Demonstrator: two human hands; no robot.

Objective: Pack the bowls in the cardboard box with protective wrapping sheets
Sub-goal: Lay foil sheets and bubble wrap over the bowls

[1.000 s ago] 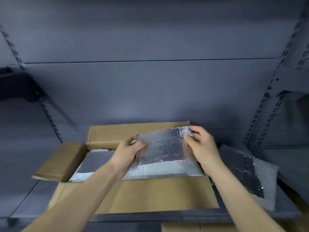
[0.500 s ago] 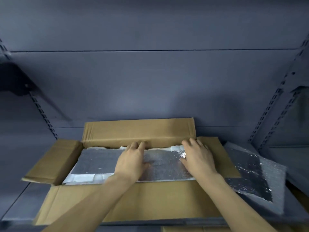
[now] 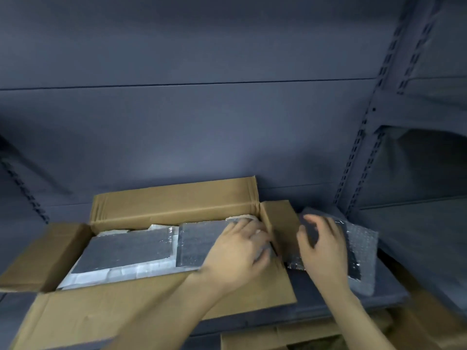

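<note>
On the grey shelf (image 3: 316,308) where our cardboard box (image 3: 174,203) stood open, the second foil sheet (image 3: 197,245), which we had held up over the box with both hands a second before, now lay flat at the right end, beside the first sheet (image 3: 126,251) on the left. Our left hand (image 3: 238,251) pressed that end down against the box's right wall, its fingers bent over the sheet's edge; whether they pinched it we could not tell. Our right hand (image 3: 322,251) had left the box and reached the loose stack of bubble-foil sheets (image 3: 358,246) lying just beside the right flap (image 3: 280,218), fingers curled loosely over the top sheet, touching it but not plainly gripping. No bowls showed anywhere; if packed, they sat hidden under the wrapping. We judged this layer nearly laid and another sheet next. White padding (image 3: 113,274) poked out along the near edge. The upright right flap stood between box and stack, and the near flap (image 3: 141,309) sprawled towards us.
</note>
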